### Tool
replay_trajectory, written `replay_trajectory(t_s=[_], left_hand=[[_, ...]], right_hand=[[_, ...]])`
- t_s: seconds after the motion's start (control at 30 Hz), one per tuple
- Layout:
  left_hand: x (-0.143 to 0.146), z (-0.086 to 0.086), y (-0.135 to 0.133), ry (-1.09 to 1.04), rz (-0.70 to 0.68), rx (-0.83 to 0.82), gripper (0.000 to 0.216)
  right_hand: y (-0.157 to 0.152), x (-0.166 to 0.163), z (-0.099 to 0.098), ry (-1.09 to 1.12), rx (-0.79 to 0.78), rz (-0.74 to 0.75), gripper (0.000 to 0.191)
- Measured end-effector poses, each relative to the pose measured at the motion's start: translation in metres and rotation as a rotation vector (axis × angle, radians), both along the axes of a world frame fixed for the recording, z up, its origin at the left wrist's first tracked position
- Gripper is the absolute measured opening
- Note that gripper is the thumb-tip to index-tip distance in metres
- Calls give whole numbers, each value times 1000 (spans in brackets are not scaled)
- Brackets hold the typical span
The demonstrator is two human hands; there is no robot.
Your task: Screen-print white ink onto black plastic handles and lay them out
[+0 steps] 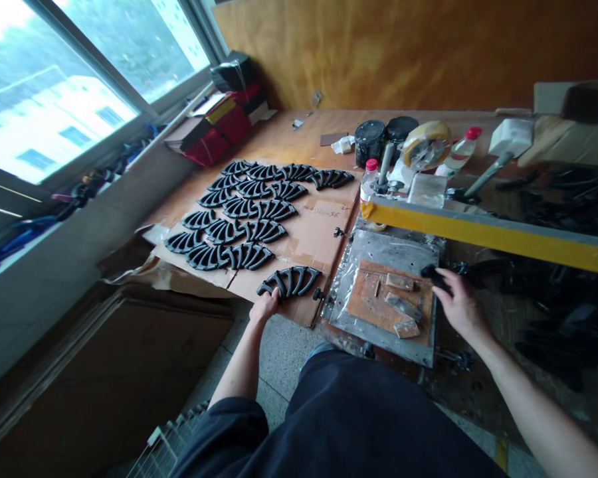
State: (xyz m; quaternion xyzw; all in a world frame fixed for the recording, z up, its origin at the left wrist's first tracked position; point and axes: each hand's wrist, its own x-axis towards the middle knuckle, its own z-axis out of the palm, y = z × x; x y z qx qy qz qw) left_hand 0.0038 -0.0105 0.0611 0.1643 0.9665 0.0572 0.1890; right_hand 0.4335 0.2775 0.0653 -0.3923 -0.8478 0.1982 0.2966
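My left hand (264,307) rests on the near end of a black fan-shaped plastic part (290,281) that lies on the cardboard sheet (319,232). Several more of these black parts (239,219) lie in rows farther back on the same sheet. My right hand (457,302) reaches to the right edge of a metal plate (379,249) and grips a black part (432,273) there. On that plate sits a wooden jig board (369,305) with small blocks fixed to it.
A yellow-edged frame bar (488,232) crosses above the plate. Behind it stand black tubs (369,139), a tape roll (426,143) and bottles (461,151). A pile of dark parts (568,279) fills the right. A window ledge runs along the left.
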Motion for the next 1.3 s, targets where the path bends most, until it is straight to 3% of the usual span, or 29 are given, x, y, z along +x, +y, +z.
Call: replay_trajectory(t_s=[0.1, 0.2, 0.27, 0.37, 0.43, 0.53, 0.63, 0.77, 0.87, 0.97, 1.13, 1.2, 1.3], left_hand=[[8, 2, -3, 28, 50, -13, 64], [26, 1, -5, 156, 87, 36, 60], [40, -4, -4, 327, 15, 160, 55], [60, -14, 0, 499, -213, 335, 54], [69, -21, 6, 489, -308, 344, 57], [76, -27, 16, 437, -330, 292, 62], [77, -28, 25, 393, -317, 249, 63], [74, -23, 31, 358, -291, 216, 57], [73, -19, 30, 334, -314, 210, 55], [70, -14, 28, 332, -347, 215, 52], [42, 3, 40, 393, -361, 260, 47], [20, 16, 60, 414, -398, 302, 46], [-18, 42, 113, 411, -458, 383, 48]], right_hand=[[-26, -31, 21, -174, 187, 283, 38], [-37, -46, 31, -296, 333, 335, 40], [-39, -49, 33, -334, 386, 345, 41], [-42, -51, 33, -361, 403, 345, 43], [-43, -52, 33, -372, 391, 356, 42], [-45, -59, 42, -349, 385, 379, 27], [-57, -88, 57, -229, 308, 425, 22], [-91, -171, 61, -156, 45, 577, 25], [-118, -237, 49, -367, -159, 661, 26], [-134, -279, 37, -568, -298, 639, 33], [-132, -303, 39, -396, -298, 600, 37], [-118, -313, 45, -294, -259, 554, 39], [-80, -336, 55, -186, -171, 463, 41]])
